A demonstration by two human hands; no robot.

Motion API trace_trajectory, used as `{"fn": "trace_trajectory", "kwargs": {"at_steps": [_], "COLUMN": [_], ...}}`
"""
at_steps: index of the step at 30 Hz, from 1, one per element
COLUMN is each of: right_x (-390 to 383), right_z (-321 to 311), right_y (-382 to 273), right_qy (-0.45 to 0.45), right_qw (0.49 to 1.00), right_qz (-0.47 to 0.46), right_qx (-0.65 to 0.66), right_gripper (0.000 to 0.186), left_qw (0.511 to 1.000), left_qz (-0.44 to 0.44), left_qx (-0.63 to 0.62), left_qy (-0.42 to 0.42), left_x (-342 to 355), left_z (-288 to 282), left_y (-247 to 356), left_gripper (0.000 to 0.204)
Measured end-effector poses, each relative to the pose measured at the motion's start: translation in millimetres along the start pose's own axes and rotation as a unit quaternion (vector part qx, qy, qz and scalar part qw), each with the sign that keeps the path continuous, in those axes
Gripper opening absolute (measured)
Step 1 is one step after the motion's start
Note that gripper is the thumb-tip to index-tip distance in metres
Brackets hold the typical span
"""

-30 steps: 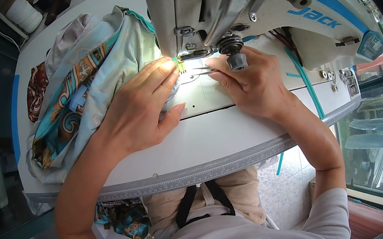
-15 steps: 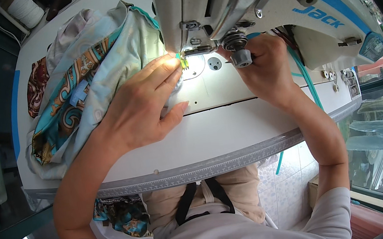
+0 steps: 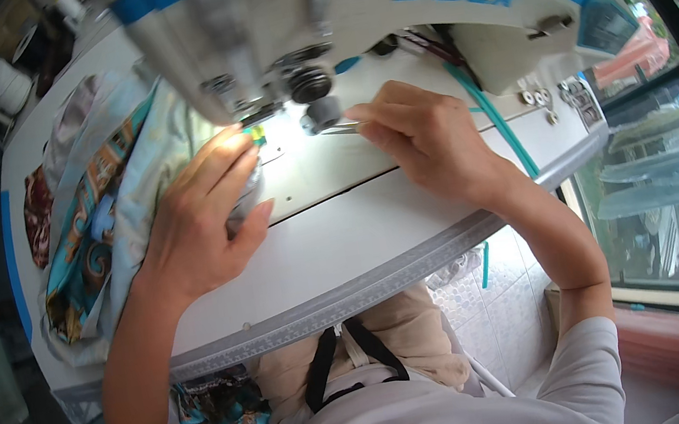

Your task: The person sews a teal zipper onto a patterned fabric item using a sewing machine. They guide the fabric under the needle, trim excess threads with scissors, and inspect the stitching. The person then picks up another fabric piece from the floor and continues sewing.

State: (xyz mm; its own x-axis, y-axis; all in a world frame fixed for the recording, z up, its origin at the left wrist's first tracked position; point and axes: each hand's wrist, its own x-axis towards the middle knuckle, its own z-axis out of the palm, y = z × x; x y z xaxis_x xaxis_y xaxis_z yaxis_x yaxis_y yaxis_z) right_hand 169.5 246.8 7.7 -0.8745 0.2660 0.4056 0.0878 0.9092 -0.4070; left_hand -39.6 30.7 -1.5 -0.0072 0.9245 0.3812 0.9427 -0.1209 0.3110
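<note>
At the far left of the desk you have a heap of patterned fabric, pale blue with brown and teal print, spilling from the desk's back edge down toward its near rim. Your left hand lies flat on the right edge of that fabric, fingers stretched forward and pressing the cloth toward the lit spot under the sewing machine; the thumb is tucked beside the fold, and the fingertips reach just short of the needle area. The white machine head hangs over the back of the desk, blurred, with its dark round knob just above the lit plate. To the right, your right hand is pinched closed on thin metal tweezers, whose tips point left at the foot of the machine. A teal cord runs behind that hand. More printed cloth hangs below the desk by your lap
</note>
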Motion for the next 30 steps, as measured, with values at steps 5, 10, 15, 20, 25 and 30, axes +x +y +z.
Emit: {"fn": "trace_trajectory", "kwargs": {"at_steps": [5, 10, 15, 20, 25, 30], "right_x": [14.7, 24.6, -14.2, -45.3, -16.5, -1.4], "right_z": [2.1, 11.8, -33.3, -48.2, -32.6, -14.6], "right_y": [21.1, 52.6, 31.9, 34.9, 41.1, 7.0], "right_qy": [0.066, 0.108, 0.116, 0.084, 0.083, 0.083], "right_qw": [0.991, 0.981, 0.985, 0.986, 0.983, 0.984], "right_qz": [-0.045, -0.086, -0.032, 0.012, -0.025, -0.085], "right_qx": [-0.103, -0.138, -0.120, -0.140, -0.162, -0.136], "right_gripper": [0.022, 0.021, 0.012, 0.011, 0.010, 0.009], "left_qw": [0.998, 0.994, 0.995, 0.995, 0.993, 0.990], "left_qz": [-0.065, -0.105, -0.099, -0.082, -0.106, -0.140], "left_qx": [0.006, -0.021, -0.020, -0.033, -0.033, 0.021], "left_qy": [0.019, 0.020, -0.013, -0.049, -0.038, 0.025], "left_x": [-6.4, -0.8, -36.1, -94.9, -123.3, -150.4], "left_z": [3.3, 8.6, -10.8, -33.1, -35.8, -37.2], "left_y": [-0.6, 2.0, 4.1, 37.1, 64.9, 89.2], "left_gripper": [0.062, 0.067, 0.069, 0.070, 0.068, 0.060]}}
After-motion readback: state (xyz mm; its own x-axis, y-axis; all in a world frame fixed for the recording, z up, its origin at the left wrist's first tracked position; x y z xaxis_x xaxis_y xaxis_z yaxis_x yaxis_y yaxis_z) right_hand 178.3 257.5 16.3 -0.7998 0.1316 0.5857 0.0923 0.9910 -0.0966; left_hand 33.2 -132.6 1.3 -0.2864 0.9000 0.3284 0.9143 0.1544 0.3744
